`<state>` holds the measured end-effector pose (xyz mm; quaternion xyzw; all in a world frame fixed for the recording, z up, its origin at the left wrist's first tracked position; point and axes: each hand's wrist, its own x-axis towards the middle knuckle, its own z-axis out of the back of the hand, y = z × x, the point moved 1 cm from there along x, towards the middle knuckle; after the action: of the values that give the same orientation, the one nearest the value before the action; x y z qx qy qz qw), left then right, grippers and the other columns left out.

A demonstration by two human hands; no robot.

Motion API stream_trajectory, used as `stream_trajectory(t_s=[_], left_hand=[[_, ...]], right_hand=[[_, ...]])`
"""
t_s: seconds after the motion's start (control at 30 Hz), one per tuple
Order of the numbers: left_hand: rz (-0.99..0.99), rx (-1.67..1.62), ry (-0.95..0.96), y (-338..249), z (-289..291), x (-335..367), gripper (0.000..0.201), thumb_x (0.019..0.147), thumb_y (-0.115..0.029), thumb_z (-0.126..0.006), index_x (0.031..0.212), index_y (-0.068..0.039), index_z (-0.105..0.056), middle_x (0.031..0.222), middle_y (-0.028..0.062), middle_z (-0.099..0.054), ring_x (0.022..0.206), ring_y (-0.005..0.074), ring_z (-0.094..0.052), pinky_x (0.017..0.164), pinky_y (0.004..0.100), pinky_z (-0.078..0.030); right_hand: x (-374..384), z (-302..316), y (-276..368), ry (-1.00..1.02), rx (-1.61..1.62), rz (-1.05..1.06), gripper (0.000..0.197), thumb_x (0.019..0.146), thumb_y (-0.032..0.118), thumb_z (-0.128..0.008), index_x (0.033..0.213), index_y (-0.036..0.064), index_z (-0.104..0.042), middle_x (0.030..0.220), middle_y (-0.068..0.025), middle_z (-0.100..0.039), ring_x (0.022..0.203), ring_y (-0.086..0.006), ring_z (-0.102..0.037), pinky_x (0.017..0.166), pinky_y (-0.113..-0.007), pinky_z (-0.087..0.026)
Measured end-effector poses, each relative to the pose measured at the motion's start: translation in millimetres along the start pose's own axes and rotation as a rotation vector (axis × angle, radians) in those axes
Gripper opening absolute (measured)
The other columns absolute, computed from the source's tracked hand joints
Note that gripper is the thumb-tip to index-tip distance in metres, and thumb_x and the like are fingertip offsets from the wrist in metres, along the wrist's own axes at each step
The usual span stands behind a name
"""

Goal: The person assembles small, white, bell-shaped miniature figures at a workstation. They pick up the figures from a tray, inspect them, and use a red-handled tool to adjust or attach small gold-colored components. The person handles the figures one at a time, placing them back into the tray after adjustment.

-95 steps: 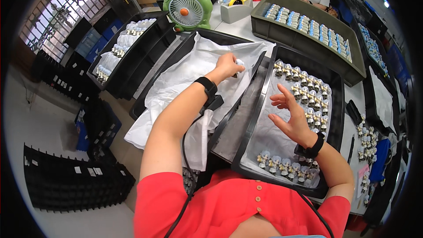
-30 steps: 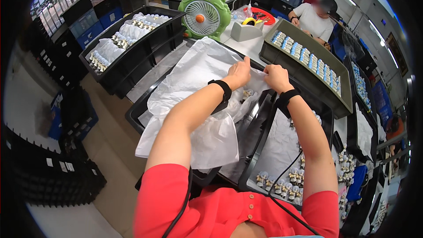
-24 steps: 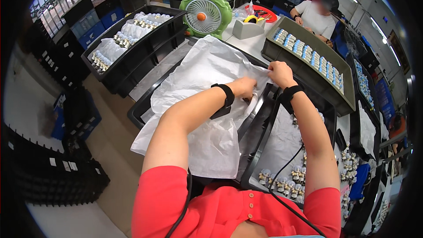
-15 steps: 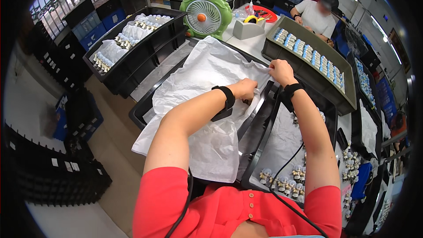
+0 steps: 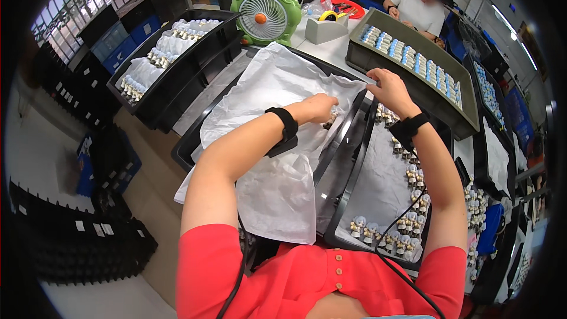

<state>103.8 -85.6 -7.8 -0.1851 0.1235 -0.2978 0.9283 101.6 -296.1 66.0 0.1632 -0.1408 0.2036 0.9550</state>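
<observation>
A crumpled sheet of white paper (image 5: 277, 183) drapes over a black tray (image 5: 204, 125) in front of me and hangs over its near edge. My left hand (image 5: 319, 108) is curled down at the paper's right side, its fingers closed around small figurines (image 5: 331, 121) that show only in part below the fingertips. By the paper's far right corner is my right hand (image 5: 391, 90), thumb and forefinger apart, the thumb close to the paper's edge. Under my right forearm, a second black tray (image 5: 341, 215) lined with white paper holds small pale-headed figurines (image 5: 390, 239).
At the back left stands a black crate (image 5: 195, 62) with rows of figurines. A green fan (image 5: 263, 15) and a grey holder (image 5: 326, 31) are beyond my tray. An olive crate (image 5: 466, 115) of blue-and-white pieces lies at the far right, near a seated co-worker (image 5: 416, 9).
My right hand has moved right and its fingers have parted from the paper's corner. My left hand has shifted slightly left and away from me, showing figurines under its fingers.
</observation>
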Motion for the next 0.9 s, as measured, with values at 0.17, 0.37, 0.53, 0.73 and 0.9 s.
stream_trajectory(t_s=[0.17, 0.37, 0.53, 0.73, 0.9], left_hand=[[-0.146, 0.087, 0.202, -5, 28, -36, 0.053, 0.080, -0.026, -0.063, 0.126, -0.004, -0.048, 0.115, 0.0223, -0.056, 0.108, 0.0374, -0.052, 0.092, 0.0407, -0.042], [-0.026, 0.061, 0.169, -12, 74, -151, 0.054, 0.080, -0.028, -0.065, 0.126, -0.004, -0.048, 0.121, 0.0190, -0.054, 0.112, 0.0332, -0.050, 0.095, 0.0382, -0.040], [0.496, 0.091, -0.233, 11, 101, -257, 0.060, 0.079, -0.030, -0.067, 0.128, -0.003, -0.046, 0.126, 0.0194, -0.050, 0.115, 0.0324, -0.049, 0.096, 0.0362, -0.039], [0.852, -0.201, -0.209, 32, 79, -331, 0.091, 0.066, -0.042, -0.077, 0.139, -0.008, -0.034, 0.100, 0.0131, -0.054, 0.090, 0.0212, -0.055, 0.080, 0.0304, -0.046], [0.709, -0.344, -0.272, -7, 75, -315, 0.086, 0.070, -0.026, -0.077, 0.141, -0.013, -0.031, 0.098, 0.0086, -0.053, 0.080, 0.0149, -0.054, 0.072, 0.0259, -0.046]], right_hand=[[-35, 24, -34, 0.079, 0.197, -0.168, 0.032, 0.076, 0.019, -0.068, 0.101, -0.0006, -0.063, 0.094, -0.0169, -0.066, 0.087, -0.0261, -0.064, 0.078, -0.034, -0.050], [-85, 36, -28, 0.258, 0.260, -0.161, 0.032, 0.078, 0.015, -0.067, 0.104, -0.0024, -0.061, 0.089, -0.0118, -0.065, 0.077, -0.0174, -0.061, 0.072, -0.030, -0.050], [-110, 46, 42, 0.317, 0.415, 0.192, 0.038, 0.072, 0.006, -0.070, 0.108, 0.0011, -0.060, 0.096, -0.0126, -0.063, 0.091, -0.0252, -0.059, 0.082, -0.033, -0.046], [-119, 38, 136, 0.421, 0.429, 0.646, 0.057, 0.069, 0.009, -0.073, 0.122, 0.0104, -0.051, 0.123, -0.0149, -0.049, 0.116, -0.0319, -0.045, 0.097, -0.041, -0.036], [-115, 9, 164, 0.366, 0.326, 0.844, 0.050, 0.072, 0.013, -0.070, 0.120, 0.0121, -0.054, 0.121, -0.0112, -0.052, 0.117, -0.0274, -0.046, 0.099, -0.045, -0.033]])
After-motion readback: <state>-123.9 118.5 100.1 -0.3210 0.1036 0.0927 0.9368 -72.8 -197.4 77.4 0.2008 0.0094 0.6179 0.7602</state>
